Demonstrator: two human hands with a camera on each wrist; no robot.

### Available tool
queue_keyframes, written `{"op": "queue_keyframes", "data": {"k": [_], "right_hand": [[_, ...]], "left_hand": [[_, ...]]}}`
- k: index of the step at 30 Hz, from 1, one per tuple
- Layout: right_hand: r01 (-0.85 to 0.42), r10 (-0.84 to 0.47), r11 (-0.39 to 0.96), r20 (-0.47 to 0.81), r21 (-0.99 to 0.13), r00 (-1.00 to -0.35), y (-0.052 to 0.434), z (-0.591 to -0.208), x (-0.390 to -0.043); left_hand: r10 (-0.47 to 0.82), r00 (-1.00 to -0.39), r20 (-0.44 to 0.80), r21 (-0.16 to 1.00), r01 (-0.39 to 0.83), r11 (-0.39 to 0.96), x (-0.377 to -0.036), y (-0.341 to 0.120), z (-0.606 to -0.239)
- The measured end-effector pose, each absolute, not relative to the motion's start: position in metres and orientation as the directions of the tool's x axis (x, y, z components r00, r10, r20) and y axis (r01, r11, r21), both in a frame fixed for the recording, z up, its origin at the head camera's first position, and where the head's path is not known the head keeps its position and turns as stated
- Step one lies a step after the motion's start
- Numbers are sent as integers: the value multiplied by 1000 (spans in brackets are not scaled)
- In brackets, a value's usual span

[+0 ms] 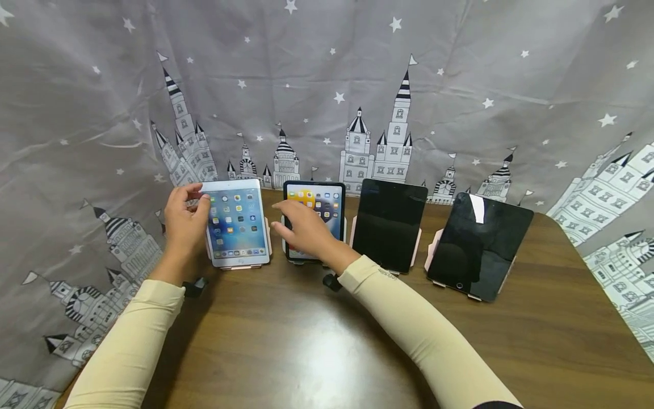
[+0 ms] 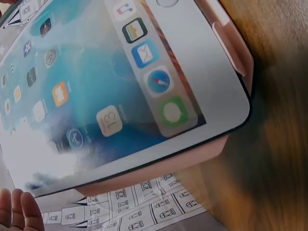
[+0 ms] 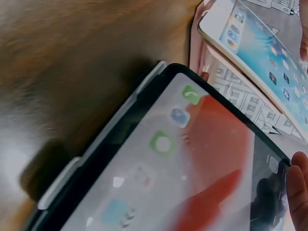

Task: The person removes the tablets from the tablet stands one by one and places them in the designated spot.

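At the left stands a white tablet (image 1: 239,224) with a lit screen of app icons, leaning on a pink stand (image 2: 236,50). My left hand (image 1: 186,221) holds its upper left edge, thumb on the front border and fingers curled at the side. Fingertips (image 2: 19,211) show near that corner in the left wrist view. To its right is a black-framed tablet (image 1: 334,218), also lit. My right hand (image 1: 306,227) reaches across its front, thumb and index apart, pointing toward the white tablet. In the right wrist view, fingertips (image 3: 297,180) lie near the black-framed tablet's edge; contact is unclear.
Two more black tablets with dark screens, one right of centre (image 1: 390,227) and one farther right (image 1: 480,247), lean on stands along the back of the wooden table (image 1: 286,341). A grey curtain (image 1: 306,74) printed with castles and stars hangs behind them.
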State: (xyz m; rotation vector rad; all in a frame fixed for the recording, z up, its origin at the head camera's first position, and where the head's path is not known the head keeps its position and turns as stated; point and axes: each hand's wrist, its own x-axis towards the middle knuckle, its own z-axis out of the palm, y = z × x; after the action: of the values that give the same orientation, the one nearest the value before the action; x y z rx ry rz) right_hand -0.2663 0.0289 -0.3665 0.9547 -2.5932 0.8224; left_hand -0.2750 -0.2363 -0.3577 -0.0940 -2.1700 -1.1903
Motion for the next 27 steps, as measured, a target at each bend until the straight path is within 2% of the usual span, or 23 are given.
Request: {"op": "queue_keyframes", "data": {"k": [11, 16, 21, 27], "right_hand": [[-639, -466, 637, 446, -430, -764, 8, -358, -277], [-585, -403, 668, 438, -459, -804, -1, -355, -282], [-531, -357, 695, 408, -485, -840, -6, -354, -283], [-510, -330, 687, 404, -518, -853, -11, -354, -284]], "left_hand": [[-259, -808, 529, 740, 290, 607, -273, -247, -357], [-263, -818, 512, 742, 267, 615, -276, -250, -362], [-278, -843, 461, 778, 234, 584, -279, -250, -368], [-322, -861, 395, 840, 196, 506, -280, -252, -370]]}}
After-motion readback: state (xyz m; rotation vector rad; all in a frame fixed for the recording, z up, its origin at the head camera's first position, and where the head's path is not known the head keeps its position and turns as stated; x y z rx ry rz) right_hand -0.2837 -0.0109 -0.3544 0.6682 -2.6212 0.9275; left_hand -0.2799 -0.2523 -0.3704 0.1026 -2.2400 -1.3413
